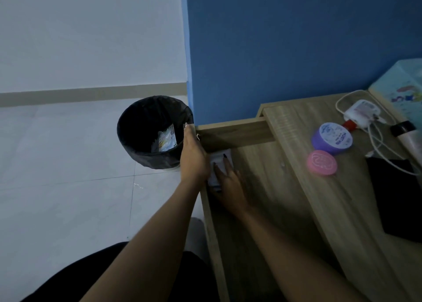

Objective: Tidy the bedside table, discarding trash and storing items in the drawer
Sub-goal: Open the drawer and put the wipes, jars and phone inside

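Drawer [251,187] is pulled out, its wooden floor open to view, and a small white packet [220,164] lies in its far left corner, tucked against the back wall and the left side wall. The packet's long axis runs from the drawer's back wall toward the person, roughly along the left wall, near end pointing down the frame.

Right hand [228,183] lies flat across the packet, fingers spread and pressing rather than pinching. Left hand [193,158] is draped over the drawer's left wall, fingers curled down its outer side; whether it also pinches the packet's edge, I cannot tell.

Risks from here: the packet sits hard against the side wall, so a careless withdrawal could drag it up and over the edge toward the black-lined bin [153,132] just beside. Shutting the drawer with the left fingers on that wall would trap them.

On the tabletop [296,123] wait a purple jar [332,137], a pink round case [322,163] and a white charger [363,113] with tangled cable.
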